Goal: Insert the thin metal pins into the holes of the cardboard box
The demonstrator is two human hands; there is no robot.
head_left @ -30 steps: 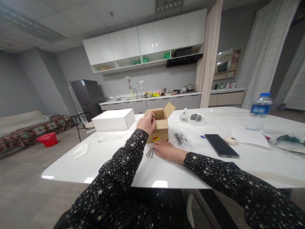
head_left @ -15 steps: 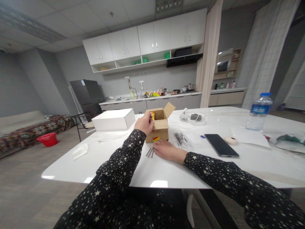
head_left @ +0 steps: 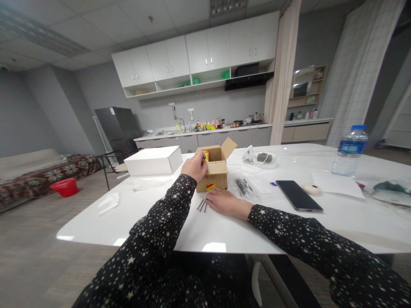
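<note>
My left hand (head_left: pixel 195 167) curls at the open cardboard box (head_left: pixel 217 177) on the white table (head_left: pixel 96 231); my right hand (head_left: pixel 226 202) rests beside metal fasteners (head_left: pixel 202 206). I can't tell whether either holds anything.

A black left sleeve (head_left: pixel 160 224) scattered with pale stars and small dots ends at the wrist behind the bare left hand (head_left: pixel 195 167). Behind the bare right hand (head_left: pixel 227 202), the right sleeve (head_left: pixel 298 235) bears the same print, loose and creased farther back.
</note>
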